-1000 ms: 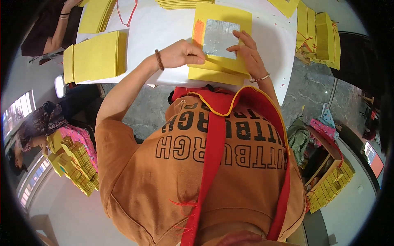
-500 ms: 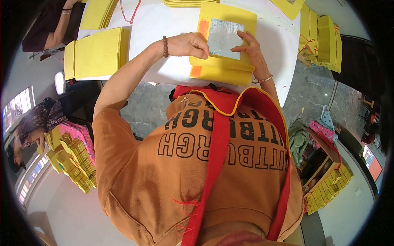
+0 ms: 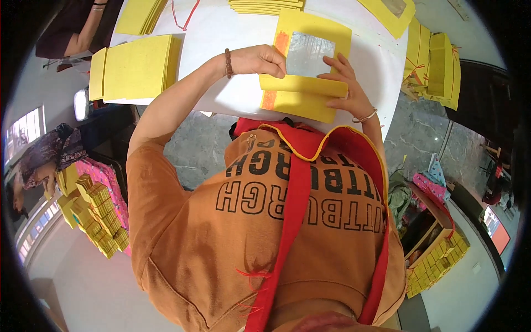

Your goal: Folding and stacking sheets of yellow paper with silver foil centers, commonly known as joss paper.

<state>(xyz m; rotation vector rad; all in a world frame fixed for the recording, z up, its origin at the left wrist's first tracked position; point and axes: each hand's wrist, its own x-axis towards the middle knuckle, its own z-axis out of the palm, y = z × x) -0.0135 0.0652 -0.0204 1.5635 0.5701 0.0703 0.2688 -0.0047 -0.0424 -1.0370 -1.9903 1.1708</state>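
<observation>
A yellow paper sheet [image 3: 338,41] with a silver foil square [image 3: 310,54] and an orange-red strip on its left lies on the white table in front of me. Its near edge is folded up into a raised flap [image 3: 304,86], with more yellow paper below. My left hand [image 3: 261,61] is closed in a pinch on the flap's left end. At the other end, my right hand [image 3: 351,86] has its fingers spread: the fingertips reach the foil's right edge and the thumb rests on the near side of the flap.
Yellow paper stacks lie on the white table [image 3: 215,25] at left [image 3: 135,66], far left [image 3: 138,15] and far middle [image 3: 265,5]. Another foil sheet [image 3: 390,14] lies far right. Tied yellow bundles [image 3: 442,72] stand beyond the right edge. A co-worker's arm [image 3: 88,30] shows at far left.
The near edge of the sheet now stands higher as a flap, with more yellow paper showing below it. My right thumb has come out on the flap's near side; my left hand keeps its pinch.
</observation>
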